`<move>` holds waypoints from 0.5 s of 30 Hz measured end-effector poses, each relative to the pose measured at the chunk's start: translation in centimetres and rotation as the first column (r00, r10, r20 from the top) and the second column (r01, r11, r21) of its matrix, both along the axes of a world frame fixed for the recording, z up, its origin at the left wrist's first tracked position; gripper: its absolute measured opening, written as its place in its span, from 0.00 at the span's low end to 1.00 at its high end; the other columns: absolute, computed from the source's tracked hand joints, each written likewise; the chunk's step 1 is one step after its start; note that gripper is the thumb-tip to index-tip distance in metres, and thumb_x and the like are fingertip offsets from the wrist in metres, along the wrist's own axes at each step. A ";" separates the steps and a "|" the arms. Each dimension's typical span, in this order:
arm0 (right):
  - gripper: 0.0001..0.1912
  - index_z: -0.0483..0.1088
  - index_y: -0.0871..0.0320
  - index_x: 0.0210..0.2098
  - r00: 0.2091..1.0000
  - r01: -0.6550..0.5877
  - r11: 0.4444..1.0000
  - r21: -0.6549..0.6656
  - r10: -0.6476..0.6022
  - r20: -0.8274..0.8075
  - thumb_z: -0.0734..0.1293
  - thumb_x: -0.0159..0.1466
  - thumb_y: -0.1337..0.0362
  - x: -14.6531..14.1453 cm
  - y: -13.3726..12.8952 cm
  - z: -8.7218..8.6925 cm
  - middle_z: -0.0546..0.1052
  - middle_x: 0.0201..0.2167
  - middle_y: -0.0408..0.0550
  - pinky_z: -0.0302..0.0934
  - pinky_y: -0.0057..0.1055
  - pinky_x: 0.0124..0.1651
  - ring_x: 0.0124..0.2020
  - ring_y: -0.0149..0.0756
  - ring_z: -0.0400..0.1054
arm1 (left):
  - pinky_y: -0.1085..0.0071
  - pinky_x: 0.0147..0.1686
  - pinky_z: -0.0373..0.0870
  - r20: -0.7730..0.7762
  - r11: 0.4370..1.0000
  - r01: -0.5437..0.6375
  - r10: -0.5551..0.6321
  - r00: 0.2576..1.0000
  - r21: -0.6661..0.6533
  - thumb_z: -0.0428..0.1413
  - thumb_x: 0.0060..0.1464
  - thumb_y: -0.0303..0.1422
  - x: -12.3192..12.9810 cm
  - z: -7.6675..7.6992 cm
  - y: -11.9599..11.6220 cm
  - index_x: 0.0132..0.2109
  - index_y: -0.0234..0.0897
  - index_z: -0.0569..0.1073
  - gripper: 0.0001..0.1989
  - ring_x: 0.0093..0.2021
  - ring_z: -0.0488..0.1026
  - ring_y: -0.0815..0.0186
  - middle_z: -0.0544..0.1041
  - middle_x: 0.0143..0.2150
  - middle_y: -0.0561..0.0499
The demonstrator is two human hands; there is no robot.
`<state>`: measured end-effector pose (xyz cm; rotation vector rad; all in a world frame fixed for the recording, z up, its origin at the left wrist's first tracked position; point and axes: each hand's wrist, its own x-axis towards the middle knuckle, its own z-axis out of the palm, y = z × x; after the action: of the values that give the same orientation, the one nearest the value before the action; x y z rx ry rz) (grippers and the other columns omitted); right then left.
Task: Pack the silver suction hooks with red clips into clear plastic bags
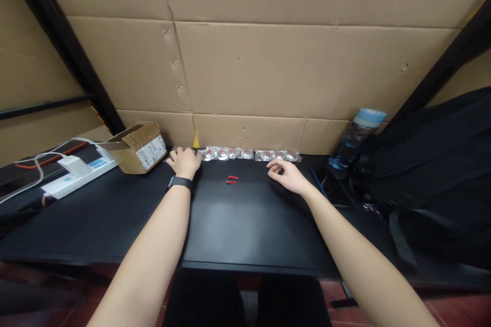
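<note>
A row of clear plastic packets (pixel 244 153), each with a round silvery item and a bit of red inside, lies along the back of the black table. My left hand (pixel 184 161), with a dark watch on the wrist, rests over the left end of that row; its fingers are spread, and the packet beneath is partly covered. My right hand (pixel 286 176) hovers or rests just in front of the right-hand packets, fingers loosely bent and apart, holding nothing. Two small red loops (pixel 232 180) of cord or similar lie on the tabletop between my hands.
At the left stand an opened cardboard box (pixel 134 149) and a white power strip (pixel 79 178) with cables. To the right are a blue-lidded water bottle (pixel 351 138), a dark phone-like slab (pixel 337 189), a blue pen (pixel 318 181) and a black backpack (pixel 433 173). A cardboard wall (pixel 245 71) closes off the back.
</note>
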<state>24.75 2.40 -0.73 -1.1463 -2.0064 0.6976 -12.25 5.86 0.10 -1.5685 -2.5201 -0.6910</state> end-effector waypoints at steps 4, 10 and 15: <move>0.12 0.74 0.56 0.43 0.999 0.013 0.999 0.033 -0.014 0.047 0.68 0.60 0.62 0.2 -0.3 0.5 0.80 0.35 0.46 0.66 0.33 0.41 0.34 0.35 0.73 | 0.44 0.59 0.57 0.085 0.996 -0.006 0.014 0.996 -0.088 0.53 0.58 0.38 -1.4 0.4 0.0 0.58 0.37 0.70 0.22 0.61 0.65 0.42 0.69 0.62 0.34; 0.12 0.74 0.57 0.43 0.998 0.019 0.999 0.043 -0.021 0.055 0.68 0.60 0.62 0.6 -0.3 0.9 0.80 0.36 0.47 0.66 0.34 0.41 0.35 0.36 0.73 | 0.42 0.58 0.57 0.118 0.997 -0.046 0.053 0.992 -0.063 0.60 0.51 0.35 -2.4 0.6 -0.3 0.62 0.39 0.63 0.31 0.59 0.70 0.41 0.69 0.63 0.33; 0.12 0.75 0.57 0.43 0.998 -0.003 1.000 0.018 0.002 0.067 0.68 0.60 0.63 0.7 -0.3 0.8 0.80 0.36 0.47 0.67 0.34 0.42 0.35 0.36 0.73 | 0.47 0.56 0.58 0.095 0.995 -0.083 0.088 0.992 -0.058 0.62 0.49 0.37 -3.0 1.2 -0.7 0.55 0.43 0.71 0.25 0.54 0.74 0.44 0.77 0.53 0.39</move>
<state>25.42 2.10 0.11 -1.1702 -2.0661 0.6489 -15.27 5.20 1.29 -1.4670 -2.6797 -0.7115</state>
